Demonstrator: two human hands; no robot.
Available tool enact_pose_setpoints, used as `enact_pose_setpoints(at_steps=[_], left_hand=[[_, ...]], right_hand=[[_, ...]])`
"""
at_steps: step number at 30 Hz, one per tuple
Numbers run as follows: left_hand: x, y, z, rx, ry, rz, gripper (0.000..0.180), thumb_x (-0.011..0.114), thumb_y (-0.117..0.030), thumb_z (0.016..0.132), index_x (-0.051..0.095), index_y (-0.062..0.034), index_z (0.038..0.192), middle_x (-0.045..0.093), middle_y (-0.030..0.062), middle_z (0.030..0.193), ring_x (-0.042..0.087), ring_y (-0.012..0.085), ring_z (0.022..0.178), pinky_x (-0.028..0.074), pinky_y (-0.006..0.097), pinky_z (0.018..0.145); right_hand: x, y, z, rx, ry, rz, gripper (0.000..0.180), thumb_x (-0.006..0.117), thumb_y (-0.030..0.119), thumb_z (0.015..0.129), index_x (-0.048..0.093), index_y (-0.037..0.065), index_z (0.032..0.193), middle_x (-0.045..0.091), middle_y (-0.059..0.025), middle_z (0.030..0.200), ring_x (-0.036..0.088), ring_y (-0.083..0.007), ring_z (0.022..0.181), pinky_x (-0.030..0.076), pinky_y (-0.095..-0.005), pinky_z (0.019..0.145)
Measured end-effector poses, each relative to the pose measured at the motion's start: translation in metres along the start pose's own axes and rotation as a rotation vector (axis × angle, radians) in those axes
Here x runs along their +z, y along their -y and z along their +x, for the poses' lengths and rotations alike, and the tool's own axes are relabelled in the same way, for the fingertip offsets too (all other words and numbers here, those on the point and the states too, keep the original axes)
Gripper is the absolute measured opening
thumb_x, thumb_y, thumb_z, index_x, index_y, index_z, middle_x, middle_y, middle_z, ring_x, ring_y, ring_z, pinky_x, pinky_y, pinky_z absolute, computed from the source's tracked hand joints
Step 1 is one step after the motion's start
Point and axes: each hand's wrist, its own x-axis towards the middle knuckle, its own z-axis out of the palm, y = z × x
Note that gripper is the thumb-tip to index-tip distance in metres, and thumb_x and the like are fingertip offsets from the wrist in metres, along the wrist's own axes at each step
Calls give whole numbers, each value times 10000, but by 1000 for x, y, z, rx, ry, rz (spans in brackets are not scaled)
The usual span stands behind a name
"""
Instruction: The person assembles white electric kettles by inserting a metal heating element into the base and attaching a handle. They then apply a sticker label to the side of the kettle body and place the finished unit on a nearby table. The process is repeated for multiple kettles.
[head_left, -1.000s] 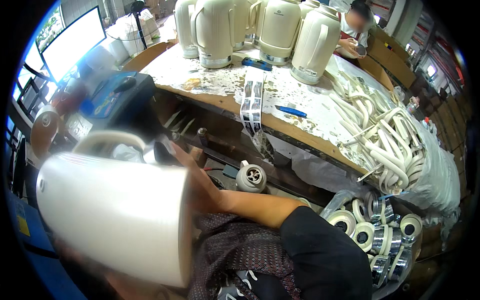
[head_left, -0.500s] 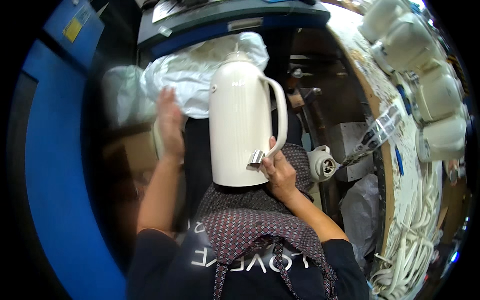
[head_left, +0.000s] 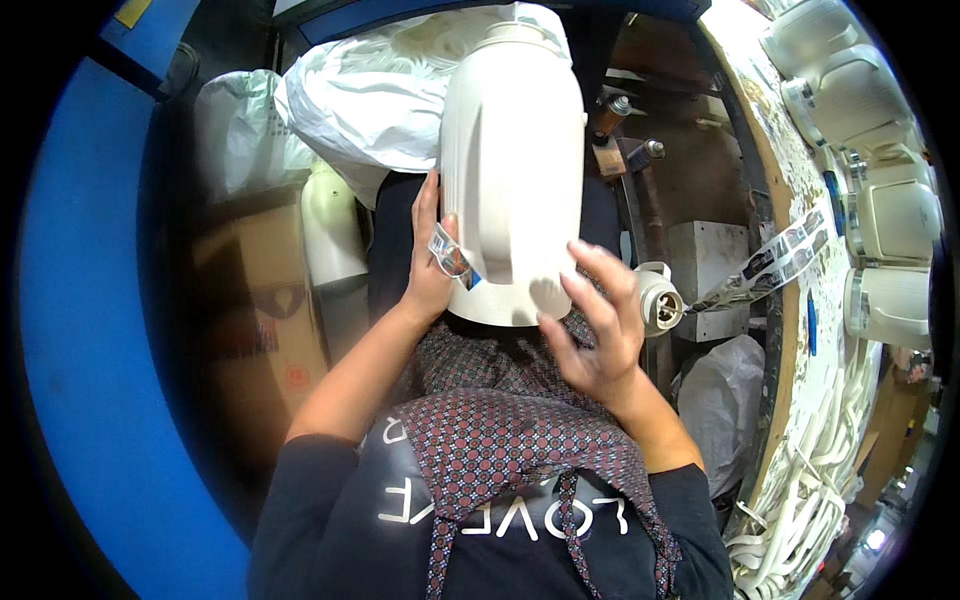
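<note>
A cream vacuum jug (head_left: 545, 190) lies over my lap, its narrow neck pointing away and its handle (head_left: 495, 180) facing up. My left hand (head_left: 430, 265) holds its lower left side, thumb on the near face. By that thumb, a small shiny label (head_left: 455, 262) stands partly out from the jug; whether it is stuck on or pinched cannot be seen. My right hand (head_left: 608, 325) is at the lower right of the jug, fingers spread, fingertips at or just over the base edge. A patterned apron (head_left: 530, 440) covers my lap beneath it.
White plastic bags (head_left: 350, 110) lie beyond the jug. At left are a cardboard box (head_left: 245, 300) and another pale jug (head_left: 332, 225). The bench at right bears several jug bodies (head_left: 885, 210), loose handles (head_left: 800, 520), a blue pen (head_left: 811, 325) and a label strip (head_left: 785, 255).
The jug has turned so its handle moved from the right side to the top. My left hand has come in onto the jug; my right hand has let go of the handle side.
</note>
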Motion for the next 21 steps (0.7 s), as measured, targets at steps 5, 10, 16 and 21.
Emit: enact_pose_setpoints(at_steps=[5,10,16,21], left_hand=[[3,-7,7,126,-11,184,656,424,-190,995,69,-6,1516,209,204,1526,252,311,1413,214,415,1159],[-8,1,11,165,-30,273,619,493,-194,985,203,-12,1501,264,232,1495,274,360,1391,243,438,1136],[-13,-19,1,91,-121,392,470,574,-189,947,452,-50,1379,389,185,1422,368,330,1323,293,393,1101],[-6,-61,-29,166,135,310,364,696,-407,827,625,-61,739,571,31,695,525,204,691,369,315,664]], right_hand=[[28,-13,41,-127,274,-256,429,620,54,755,622,94,1182,553,-145,1283,492,-317,1250,327,-501,1090],[41,-2,88,-314,393,-360,20,646,97,749,633,111,745,654,-9,1124,530,-235,1234,283,-560,1112],[-49,28,45,9,-105,265,124,741,71,745,641,100,814,644,-25,793,584,-215,783,467,-393,824],[-17,13,-15,967,37,769,140,710,103,847,634,28,756,576,40,736,480,-28,672,361,-194,611]])
